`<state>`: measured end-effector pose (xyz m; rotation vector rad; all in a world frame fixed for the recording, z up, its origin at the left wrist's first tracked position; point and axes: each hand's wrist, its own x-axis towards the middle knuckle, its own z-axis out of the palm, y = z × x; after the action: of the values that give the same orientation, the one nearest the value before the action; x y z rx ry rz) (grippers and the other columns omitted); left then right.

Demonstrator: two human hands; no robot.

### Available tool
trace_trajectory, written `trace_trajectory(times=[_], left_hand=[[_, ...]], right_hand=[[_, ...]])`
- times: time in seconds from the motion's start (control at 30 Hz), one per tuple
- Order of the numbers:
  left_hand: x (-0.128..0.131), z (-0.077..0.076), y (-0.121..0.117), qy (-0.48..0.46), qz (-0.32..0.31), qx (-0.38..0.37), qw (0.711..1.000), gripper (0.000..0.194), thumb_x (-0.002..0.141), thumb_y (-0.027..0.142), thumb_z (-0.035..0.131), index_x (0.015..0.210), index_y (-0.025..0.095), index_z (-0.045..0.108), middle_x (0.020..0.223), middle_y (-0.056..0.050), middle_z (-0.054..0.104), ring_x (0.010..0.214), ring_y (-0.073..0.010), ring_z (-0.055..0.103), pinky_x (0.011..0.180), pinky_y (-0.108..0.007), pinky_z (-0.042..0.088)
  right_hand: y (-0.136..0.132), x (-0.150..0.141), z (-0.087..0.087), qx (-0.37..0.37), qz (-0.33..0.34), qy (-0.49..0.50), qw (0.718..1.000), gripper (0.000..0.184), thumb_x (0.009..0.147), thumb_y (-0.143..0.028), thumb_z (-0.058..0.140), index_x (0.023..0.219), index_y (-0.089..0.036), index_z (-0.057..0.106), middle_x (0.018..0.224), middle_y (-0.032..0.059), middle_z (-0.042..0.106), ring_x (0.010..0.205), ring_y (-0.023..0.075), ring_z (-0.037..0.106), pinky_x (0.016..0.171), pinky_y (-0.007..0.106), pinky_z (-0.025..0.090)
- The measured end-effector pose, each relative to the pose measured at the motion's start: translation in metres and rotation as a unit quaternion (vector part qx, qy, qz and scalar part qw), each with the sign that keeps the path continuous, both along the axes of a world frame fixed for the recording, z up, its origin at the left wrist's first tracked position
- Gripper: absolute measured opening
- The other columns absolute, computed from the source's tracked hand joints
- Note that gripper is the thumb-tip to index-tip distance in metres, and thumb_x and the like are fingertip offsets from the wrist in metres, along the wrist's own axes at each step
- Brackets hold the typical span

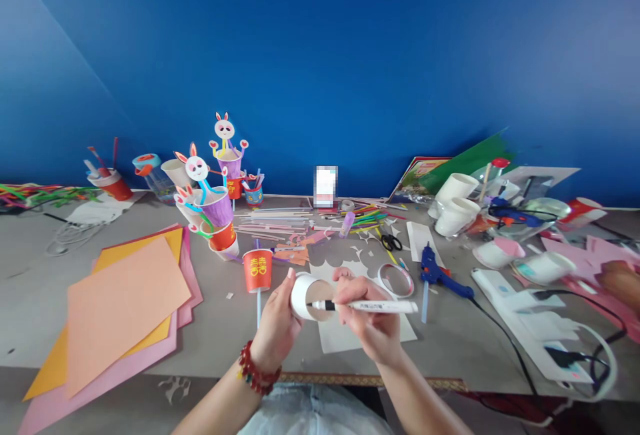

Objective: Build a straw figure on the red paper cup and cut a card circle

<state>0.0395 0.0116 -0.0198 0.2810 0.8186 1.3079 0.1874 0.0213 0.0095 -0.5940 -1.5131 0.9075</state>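
Note:
My left hand (277,320) is wrapped round a white paper cup (301,296), tipped so that its open end faces right. In my right hand (367,320) is a white marker (387,306), uncapped, its black tip pointing left at the cup's rim. Whether the tip touches the cup I cannot tell. Beneath both hands lies a white paper sheet (345,338) with cut-out edges. Just left of the cup stands a red paper cup (258,271) with gold lettering and a straw below it.
Rabbit-faced cup figures (216,205) stand left of centre, behind stacked coloured paper (127,308). On the right are a blue glue gun (443,275), a power strip (533,328) with cables, a tape roll (396,279) and black scissors (391,242). Another person's hand (620,285) shows at the right edge.

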Motion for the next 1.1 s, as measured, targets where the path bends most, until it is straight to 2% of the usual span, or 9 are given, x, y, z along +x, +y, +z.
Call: trace_trajectory(times=[0.17,0.33,0.5,0.6,0.73,0.93,1.1], left_hand=[[0.0006,-0.0003,-0.0003,0.044,0.011,-0.013,0.999,0.033,0.077,0.052,0.073,0.075,0.019,0.066,0.069,-0.004,0.066,0.063,-0.0188,0.062,0.056,-0.026,0.050],[0.0012,0.0009,-0.0006,0.024,0.004,-0.017,1.000,0.029,0.074,0.048,0.076,0.074,0.020,0.066,0.067,-0.001,0.065,0.062,-0.0174,0.062,0.056,-0.025,0.050],[0.0014,0.0006,0.0002,0.049,0.008,-0.020,0.999,0.032,0.077,0.050,0.073,0.074,0.019,0.067,0.068,-0.003,0.067,0.061,-0.0186,0.063,0.055,-0.025,0.050],[0.0003,-0.0018,0.0007,0.056,0.007,-0.020,0.998,0.033,0.078,0.051,0.071,0.073,0.020,0.066,0.065,-0.003,0.066,0.058,-0.0183,0.062,0.052,-0.026,0.049],[0.0002,-0.0004,0.0001,0.043,0.006,-0.022,0.999,0.030,0.078,0.049,0.073,0.071,0.020,0.066,0.065,-0.003,0.065,0.058,-0.0177,0.061,0.052,-0.025,0.048],[0.0025,0.0073,-0.0012,0.044,-0.004,-0.030,0.999,0.031,0.079,0.050,0.070,0.072,0.020,0.066,0.067,-0.004,0.066,0.060,-0.0192,0.062,0.052,-0.026,0.047],[0.0024,0.0049,-0.0015,0.043,-0.009,-0.034,0.998,0.033,0.078,0.052,0.071,0.071,0.020,0.066,0.063,-0.004,0.064,0.056,-0.0188,0.060,0.051,-0.028,0.047]], right_hand=[[0.0024,-0.0006,-0.0004,-0.006,-0.012,-0.024,1.000,0.007,0.087,-0.022,0.061,0.081,-0.023,0.064,0.056,-0.0043,0.057,0.057,0.0149,0.053,0.092,0.047,0.045],[0.0013,0.0001,0.0000,0.008,-0.003,-0.022,1.000,0.011,0.086,-0.018,0.060,0.077,-0.024,0.063,0.058,-0.0045,0.058,0.055,0.0138,0.053,0.094,0.048,0.045],[0.0026,0.0012,0.0055,0.013,-0.030,-0.034,0.999,0.009,0.087,-0.021,0.059,0.081,-0.023,0.063,0.057,-0.0043,0.057,0.055,0.0147,0.054,0.095,0.050,0.046],[0.0024,0.0022,0.0052,0.022,-0.008,-0.044,0.999,0.011,0.085,-0.020,0.060,0.076,-0.023,0.062,0.056,-0.0053,0.055,0.051,0.0129,0.050,0.095,0.050,0.045],[0.0021,0.0027,0.0030,0.028,-0.003,-0.008,1.000,0.012,0.086,-0.017,0.059,0.077,-0.024,0.062,0.053,-0.0073,0.052,0.048,0.0113,0.046,0.095,0.050,0.045],[0.0018,0.0026,0.0055,0.033,0.001,-0.051,0.998,0.011,0.083,-0.016,0.060,0.075,-0.023,0.062,0.059,-0.0037,0.061,0.050,0.0129,0.052,0.095,0.050,0.046],[0.0014,0.0037,0.0071,0.027,0.041,-0.042,0.998,0.014,0.083,-0.018,0.060,0.070,-0.023,0.061,0.053,-0.0055,0.057,0.046,0.0122,0.049,0.092,0.049,0.048]])
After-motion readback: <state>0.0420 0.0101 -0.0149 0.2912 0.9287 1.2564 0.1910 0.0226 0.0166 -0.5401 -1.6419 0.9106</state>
